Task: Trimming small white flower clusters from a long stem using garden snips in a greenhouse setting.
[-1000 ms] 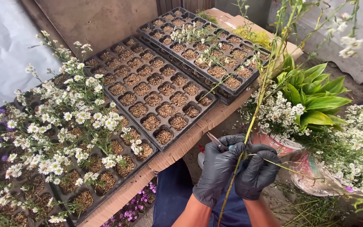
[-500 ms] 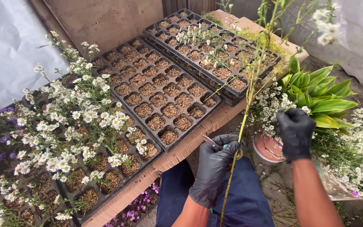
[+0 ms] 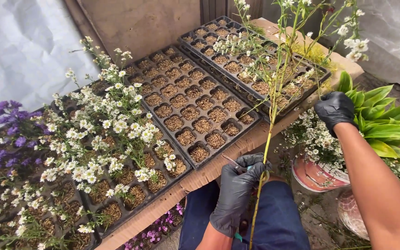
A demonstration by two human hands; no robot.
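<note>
The left hand (image 3: pixel 237 192) grips a tall flower stem (image 3: pixel 267 139) and small snips (image 3: pixel 231 160); the right hand (image 3: pixel 334 109), clenched, reaches the potted plant (image 3: pixel 376 120). Held one-handed, the stem could tip or snap.

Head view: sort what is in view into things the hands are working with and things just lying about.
In hand:
left hand gripping the long green stem, with a small tool
right hand reaching into the white flowers of the pot

Lying about:
soil-filled seedling tray
purple flowers
broad-leaved green plant
</note>
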